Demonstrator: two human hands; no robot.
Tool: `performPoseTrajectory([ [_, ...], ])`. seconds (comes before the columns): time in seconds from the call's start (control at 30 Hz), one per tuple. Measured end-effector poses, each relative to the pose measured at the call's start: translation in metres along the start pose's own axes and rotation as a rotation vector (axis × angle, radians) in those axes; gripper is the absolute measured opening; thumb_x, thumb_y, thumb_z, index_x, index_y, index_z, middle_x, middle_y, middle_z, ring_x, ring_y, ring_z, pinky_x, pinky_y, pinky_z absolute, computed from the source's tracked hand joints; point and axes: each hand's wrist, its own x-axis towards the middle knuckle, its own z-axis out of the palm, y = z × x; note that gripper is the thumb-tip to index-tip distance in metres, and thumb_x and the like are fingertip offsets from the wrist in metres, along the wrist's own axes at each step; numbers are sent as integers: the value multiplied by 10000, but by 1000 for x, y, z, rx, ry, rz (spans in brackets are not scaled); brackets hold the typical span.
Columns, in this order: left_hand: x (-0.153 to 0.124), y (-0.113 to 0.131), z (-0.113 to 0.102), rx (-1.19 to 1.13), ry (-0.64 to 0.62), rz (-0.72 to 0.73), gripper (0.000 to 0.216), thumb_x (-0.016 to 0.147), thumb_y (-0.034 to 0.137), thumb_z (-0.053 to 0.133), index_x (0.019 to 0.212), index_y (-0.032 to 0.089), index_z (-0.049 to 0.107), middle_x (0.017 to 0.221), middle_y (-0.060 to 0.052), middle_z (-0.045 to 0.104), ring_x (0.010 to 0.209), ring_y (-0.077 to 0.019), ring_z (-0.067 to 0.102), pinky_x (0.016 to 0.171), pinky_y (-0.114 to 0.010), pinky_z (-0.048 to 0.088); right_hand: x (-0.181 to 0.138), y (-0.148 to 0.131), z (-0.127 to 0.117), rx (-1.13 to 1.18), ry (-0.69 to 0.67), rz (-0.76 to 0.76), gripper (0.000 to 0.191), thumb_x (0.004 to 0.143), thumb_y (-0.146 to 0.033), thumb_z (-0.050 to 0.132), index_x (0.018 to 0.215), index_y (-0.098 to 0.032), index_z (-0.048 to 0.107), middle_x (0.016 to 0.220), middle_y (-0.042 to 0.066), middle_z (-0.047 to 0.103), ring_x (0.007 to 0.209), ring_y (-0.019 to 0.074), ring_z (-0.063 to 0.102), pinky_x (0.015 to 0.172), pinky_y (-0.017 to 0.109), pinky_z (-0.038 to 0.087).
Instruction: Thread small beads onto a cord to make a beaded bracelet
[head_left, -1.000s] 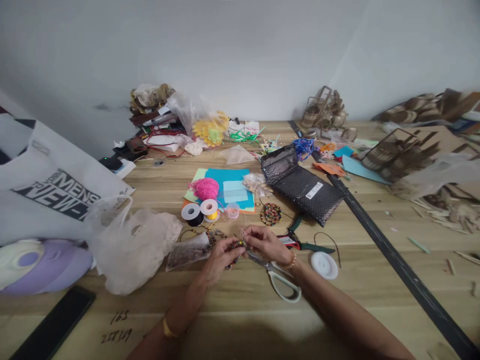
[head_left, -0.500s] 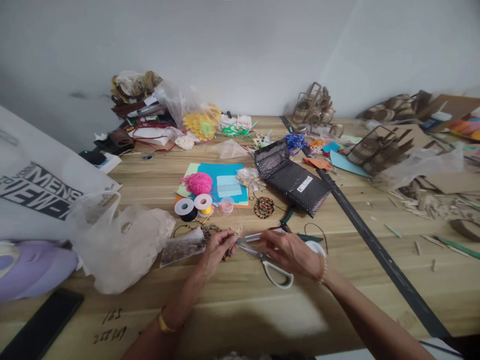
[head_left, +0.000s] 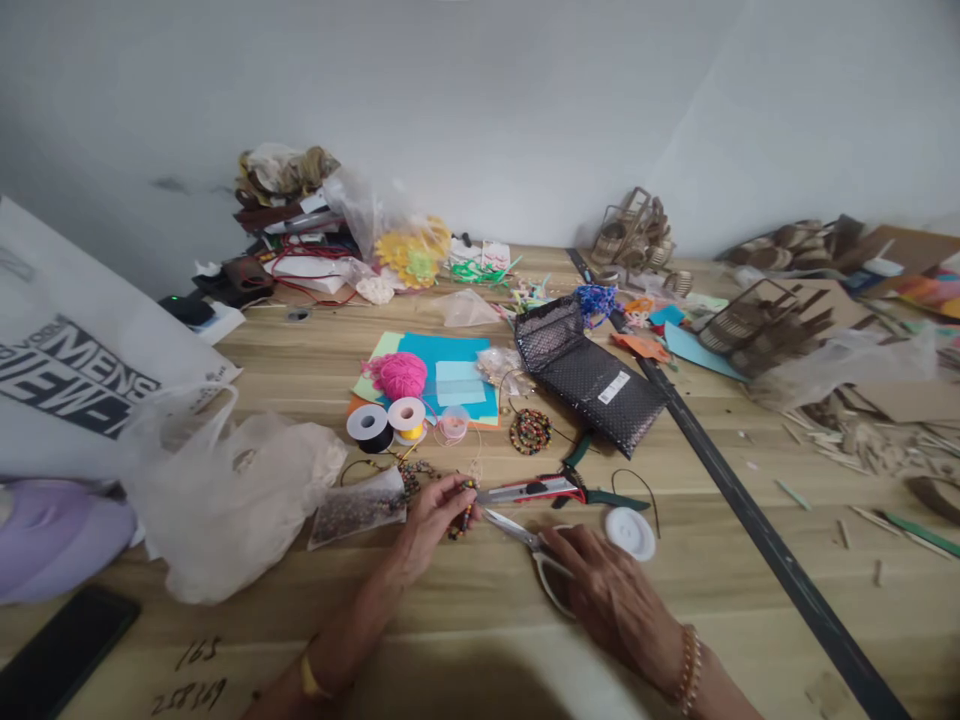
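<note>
A string of small multicoloured beads (head_left: 465, 522) is pinched between the thumb and fingers of my left hand (head_left: 435, 515). My right hand (head_left: 611, 590) is closed around the pale handles of a pair of scissors (head_left: 517, 530), covering part of them. The blades point at the bead string, close to my left fingertips. Just beyond the scissors lies a utility knife (head_left: 529, 490), alongside a cutting tool with red and green handles (head_left: 611, 499). A white spool (head_left: 630, 533) rests to the right. Left of my left hand is a clear bag of beads (head_left: 356, 510).
A coiled beaded string (head_left: 530, 432) lies before a black bubble mailer (head_left: 600, 385). Pink yarn (head_left: 401, 376) and thread spools (head_left: 369, 428) sit by blue paper (head_left: 450, 350). A plastic bag (head_left: 240, 500) and phone (head_left: 67, 655) are at left; a black strip (head_left: 750, 510) crosses the right.
My right hand has moved down and nearer to me, from above the utility knife to the scissors' handles. The knife and white spool are now uncovered. My left hand still pinches the beads.
</note>
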Motion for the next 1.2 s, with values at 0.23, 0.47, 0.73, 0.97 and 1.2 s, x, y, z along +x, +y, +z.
performPoseTrajectory([
  [0.23, 1, -2, -4, 9, 28, 40, 383, 687, 475, 684, 835, 132, 600, 579, 0, 618, 488, -92, 508, 480, -206, 346, -14, 15, -31, 648, -192, 220, 485, 861, -321, 534, 1334, -218, 498, 1237, 119, 602, 1108, 236, 592, 920, 326, 505],
  [0.47, 0, -3, -5, 42, 0, 61, 372, 709, 464, 675, 869, 135, 610, 605, -7, 623, 531, -102, 512, 503, -209, 363, -7, 21, -21, 1026, -244, 330, 694, 741, -465, 673, 1351, -195, 485, 1156, 131, 635, 998, 262, 620, 841, 350, 529],
  [0.73, -4, 4, -1, 69, -15, 93, 372, 709, 497, 663, 792, 137, 615, 553, 19, 551, 510, -96, 472, 514, -216, 361, 21, 6, -16, 870, -160, 192, 707, 752, -510, 632, 1350, -166, 473, 1261, 164, 579, 1096, 293, 584, 895, 388, 507],
  [0.97, -3, 3, -4, 130, -35, 144, 330, 765, 472, 607, 749, 143, 600, 573, 11, 551, 542, -106, 473, 550, -224, 360, 43, -2, -20, 772, -243, 136, 619, 764, -411, 650, 1321, -190, 496, 1252, 129, 591, 1071, 279, 598, 928, 379, 473],
  [1.2, -1, 0, -6, 151, -65, 129, 353, 773, 491, 586, 707, 144, 586, 563, 1, 554, 536, -112, 473, 534, -226, 335, 56, 3, -16, 743, -317, 29, 575, 795, -411, 626, 1314, -195, 504, 1000, 59, 655, 814, 183, 592, 756, 274, 491],
])
